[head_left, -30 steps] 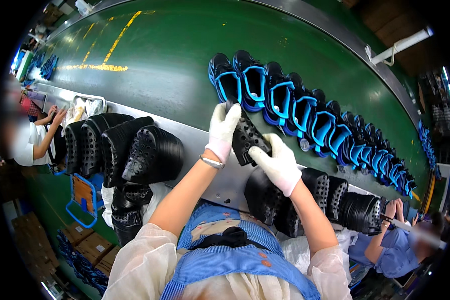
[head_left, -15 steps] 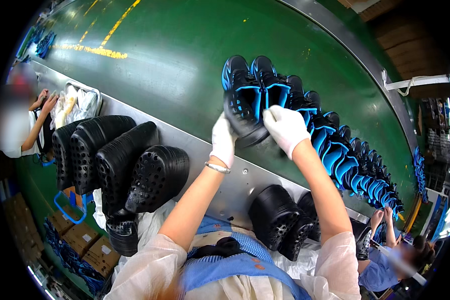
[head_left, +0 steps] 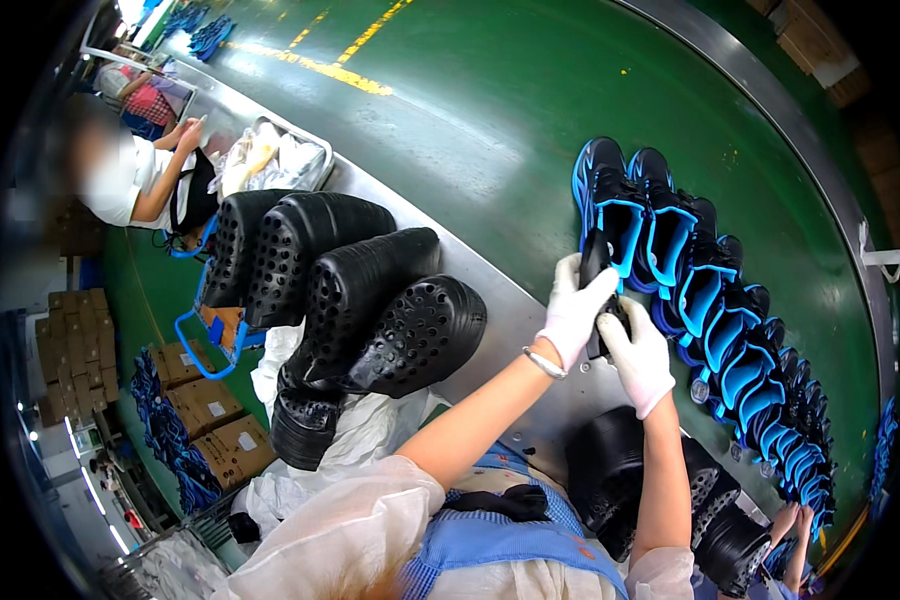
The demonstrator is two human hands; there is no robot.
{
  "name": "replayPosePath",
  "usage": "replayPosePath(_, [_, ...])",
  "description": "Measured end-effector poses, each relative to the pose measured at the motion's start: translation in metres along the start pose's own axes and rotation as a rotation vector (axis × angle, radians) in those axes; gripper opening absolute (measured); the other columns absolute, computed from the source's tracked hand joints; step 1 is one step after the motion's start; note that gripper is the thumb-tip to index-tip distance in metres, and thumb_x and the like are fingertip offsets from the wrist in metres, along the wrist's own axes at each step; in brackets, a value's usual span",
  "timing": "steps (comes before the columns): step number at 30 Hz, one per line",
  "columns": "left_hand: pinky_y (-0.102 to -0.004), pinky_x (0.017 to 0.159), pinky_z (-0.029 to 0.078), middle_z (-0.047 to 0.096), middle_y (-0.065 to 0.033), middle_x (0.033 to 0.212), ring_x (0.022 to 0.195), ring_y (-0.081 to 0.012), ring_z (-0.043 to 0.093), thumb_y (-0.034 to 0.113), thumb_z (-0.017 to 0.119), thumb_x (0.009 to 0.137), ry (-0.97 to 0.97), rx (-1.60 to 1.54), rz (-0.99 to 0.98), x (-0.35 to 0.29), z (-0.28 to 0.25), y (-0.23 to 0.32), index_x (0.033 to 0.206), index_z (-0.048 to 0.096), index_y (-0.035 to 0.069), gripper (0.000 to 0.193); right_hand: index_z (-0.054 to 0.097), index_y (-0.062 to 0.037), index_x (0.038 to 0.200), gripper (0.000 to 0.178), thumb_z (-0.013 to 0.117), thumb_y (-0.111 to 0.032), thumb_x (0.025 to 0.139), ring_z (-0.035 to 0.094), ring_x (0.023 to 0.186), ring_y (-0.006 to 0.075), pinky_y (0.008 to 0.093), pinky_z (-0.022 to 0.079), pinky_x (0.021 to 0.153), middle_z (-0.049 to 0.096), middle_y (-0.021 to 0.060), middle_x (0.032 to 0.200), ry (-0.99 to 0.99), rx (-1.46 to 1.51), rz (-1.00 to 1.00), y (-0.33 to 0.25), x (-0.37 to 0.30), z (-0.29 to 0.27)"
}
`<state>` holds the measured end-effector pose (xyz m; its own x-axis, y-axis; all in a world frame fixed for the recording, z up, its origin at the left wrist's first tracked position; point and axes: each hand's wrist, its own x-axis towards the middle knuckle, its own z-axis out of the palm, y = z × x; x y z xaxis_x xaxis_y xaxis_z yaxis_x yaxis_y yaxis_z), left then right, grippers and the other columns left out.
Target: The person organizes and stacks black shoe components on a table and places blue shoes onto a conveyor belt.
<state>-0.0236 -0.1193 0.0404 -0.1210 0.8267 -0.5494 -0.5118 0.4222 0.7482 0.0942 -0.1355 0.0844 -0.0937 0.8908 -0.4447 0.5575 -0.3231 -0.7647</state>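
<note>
Both my hands wear white gloves and hold one black perforated insole [head_left: 596,255], turned nearly edge-on. My left hand [head_left: 576,308] pinches it along its side. Around its lower end, the fingers of my right hand [head_left: 638,352] are closed. Just beyond stands the nearest pair of black-and-blue shoes [head_left: 620,200], openings facing me, and the insole's upper end overlaps the left shoe in view. I cannot tell whether the two touch. More such shoes [head_left: 740,350] run in a curved row to the right.
Tall stacks of black perforated insoles [head_left: 410,340] lie left on the metal ledge [head_left: 450,255], with more stacks [head_left: 610,460] beneath my right forearm. The green work surface [head_left: 470,130] stretches ahead. A co-worker [head_left: 150,170] stands at left near a tray [head_left: 315,160]; another person's hands [head_left: 795,520] show lower right.
The insole has turned from showing its holed face to nearly edge-on, still in both hands. My view has swung, so shoes and stacks sit farther right in the picture.
</note>
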Motion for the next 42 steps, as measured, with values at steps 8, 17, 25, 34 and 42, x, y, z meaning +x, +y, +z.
replayPosePath(8, [-0.0254, 0.069, 0.047, 0.057, -0.0048, 0.091, 0.079, -0.0105, 0.055, 0.025, 0.069, 0.087, 0.034, -0.028, 0.076, -0.001, 0.016, -0.001, 0.109, 0.047, 0.001, 0.039, 0.057, -0.0002, 0.119, 0.056, 0.070, -0.037, 0.079, 0.066, 0.093, 0.0261, 0.0331, 0.050, 0.083, 0.066, 0.0181, 0.101, 0.028, 0.027, 0.044, -0.006, -0.012, -0.023])
replayPosePath(17, [-0.0343, 0.077, 0.046, 0.059, -0.0094, 0.091, 0.081, -0.0203, 0.057, 0.040, 0.057, 0.091, -0.011, 0.202, -0.020, 0.014, 0.022, -0.003, 0.105, 0.058, 0.002, 0.041, 0.059, 0.0002, 0.098, 0.046, 0.067, -0.039, 0.076, 0.065, 0.081, 0.0340, 0.0378, 0.050, 0.076, 0.065, 0.0197, 0.084, 0.130, -0.235, 0.019, -0.024, -0.003, -0.039])
replayPosePath(25, [-0.0423, 0.096, 0.044, 0.052, -0.0237, 0.125, 0.111, -0.0396, 0.052, 0.011, 0.056, 0.078, -0.095, 1.226, 0.577, 0.031, -0.007, -0.023, 0.121, 0.052, -0.001, 0.045, 0.058, 0.0017, 0.087, 0.045, 0.062, -0.042, 0.077, 0.065, 0.085, 0.0386, 0.0434, 0.051, 0.077, 0.065, 0.0250, 0.085, -0.035, -0.735, -0.112, -0.039, 0.094, -0.057])
replayPosePath(34, [-0.0411, 0.078, 0.053, 0.065, -0.0169, 0.095, 0.092, -0.0320, 0.064, 0.019, 0.056, 0.085, -0.019, 1.256, 0.146, 0.068, 0.013, -0.025, 0.097, 0.059, 0.004, 0.020, 0.066, 0.0007, 0.088, 0.040, 0.058, -0.039, 0.086, 0.066, 0.084, 0.0381, 0.0446, 0.053, 0.078, 0.067, 0.0228, 0.091, 0.184, -0.856, -0.032, -0.020, 0.162, 0.025])
replayPosePath(42, [-0.0392, 0.075, 0.054, 0.070, -0.0156, 0.092, 0.089, -0.0316, 0.068, 0.023, 0.059, 0.083, -0.104, 1.460, 0.025, 0.100, 0.027, -0.017, 0.084, 0.072, 0.009, 0.019, 0.067, -0.0051, 0.106, 0.030, 0.060, -0.023, 0.083, 0.060, 0.103, 0.0380, 0.0425, 0.050, 0.088, 0.063, 0.0225, 0.111, -0.010, -0.749, -0.061, -0.013, 0.195, 0.018])
